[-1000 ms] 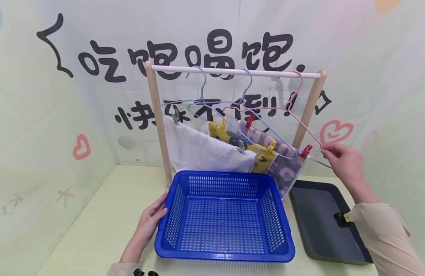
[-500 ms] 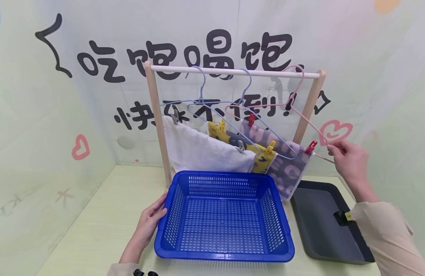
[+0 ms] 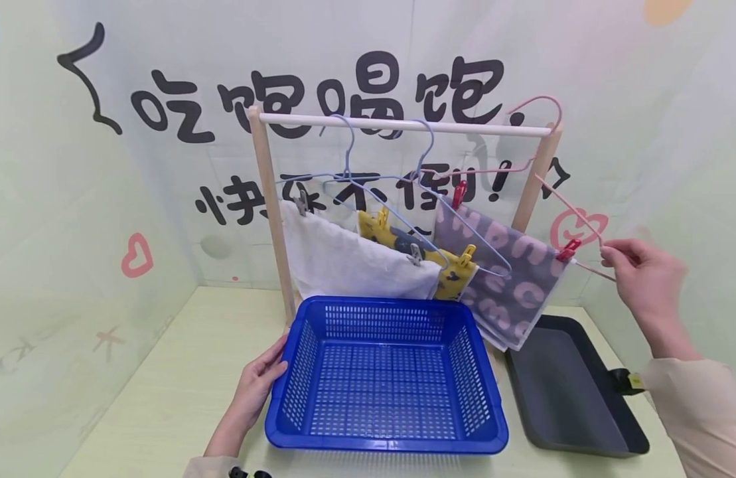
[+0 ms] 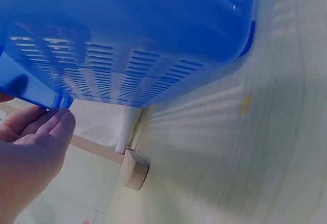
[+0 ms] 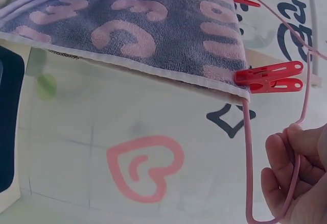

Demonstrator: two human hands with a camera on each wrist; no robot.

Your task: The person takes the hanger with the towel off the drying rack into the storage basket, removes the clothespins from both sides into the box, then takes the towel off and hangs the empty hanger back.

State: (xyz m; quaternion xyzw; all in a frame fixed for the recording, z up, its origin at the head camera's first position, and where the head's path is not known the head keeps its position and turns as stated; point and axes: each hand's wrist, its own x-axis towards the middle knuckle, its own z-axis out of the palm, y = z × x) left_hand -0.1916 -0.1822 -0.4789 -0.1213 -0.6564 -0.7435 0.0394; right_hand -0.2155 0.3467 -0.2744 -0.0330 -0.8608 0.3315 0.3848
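My right hand (image 3: 648,272) pinches the lower right corner of a pink wire clothes hanger (image 5: 248,157) between thumb and fingers. From this hanger hangs a grey-purple towel (image 3: 502,265) with pink letters, fastened by two red clothespins (image 5: 271,77). Its hook sits above the rack's right post, apart from the rail. My left hand (image 3: 254,385) holds the left rim of a blue plastic basket (image 3: 385,445), thumb over the edge and fingers beneath it. Nothing lies in the basket.
Behind the basket stands a wooden rack with a white rail (image 3: 379,123). Two blue hangers (image 3: 347,156) carry a white towel (image 3: 350,255) and a yellow patterned towel (image 3: 451,285). A dark grey tray (image 3: 571,392) lies on the table at the right.
My right hand has moved right, drawing the pink hanger and its towel along. The hanger's hook has risen off the rail. My left hand and the basket have stayed in place.
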